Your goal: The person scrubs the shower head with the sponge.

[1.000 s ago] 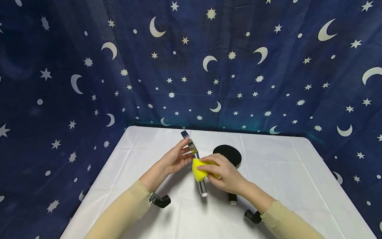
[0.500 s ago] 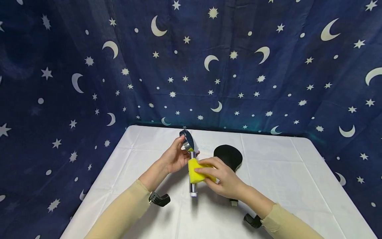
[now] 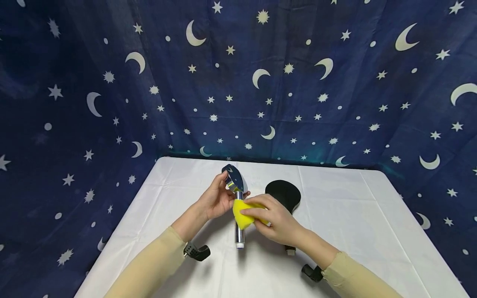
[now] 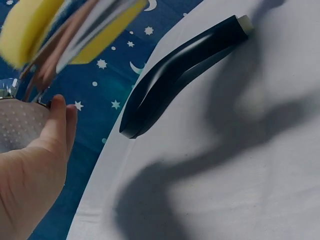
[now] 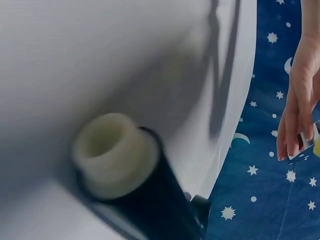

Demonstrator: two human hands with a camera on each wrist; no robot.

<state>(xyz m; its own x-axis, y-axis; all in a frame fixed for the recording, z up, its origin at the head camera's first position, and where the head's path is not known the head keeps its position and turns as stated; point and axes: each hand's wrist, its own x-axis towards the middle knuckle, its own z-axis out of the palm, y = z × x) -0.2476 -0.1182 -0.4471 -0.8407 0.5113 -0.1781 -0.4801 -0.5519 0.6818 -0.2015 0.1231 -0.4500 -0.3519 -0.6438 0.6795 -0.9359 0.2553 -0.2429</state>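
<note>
In the head view my left hand [image 3: 220, 200] holds a chrome shower head [image 3: 234, 177] by its round head, off the table, with the handle pointing toward me. My right hand [image 3: 275, 218] pinches a yellow sponge [image 3: 244, 214] folded around the upper handle. The handle's white end [image 3: 239, 245] shows below the sponge. In the left wrist view, the nozzle face [image 4: 20, 122] lies against my left palm, and the sponge [image 4: 25, 30] is blurred. The right wrist view catches my left hand [image 5: 302, 95] at its edge; my right hand is outside that view.
A second, black shower head [image 3: 283, 194] lies on the white-clothed table [image 3: 186, 178], partly behind my right hand. Its pale threaded end [image 5: 112, 150] is close in the right wrist view. A dark blue curtain [image 3: 231, 82] with moons and stars hangs behind.
The chrome shower head has turned from edge-on to show its back, and its handle has swung left to point straight toward me. The sponge and right hand have shifted slightly left with it.
</note>
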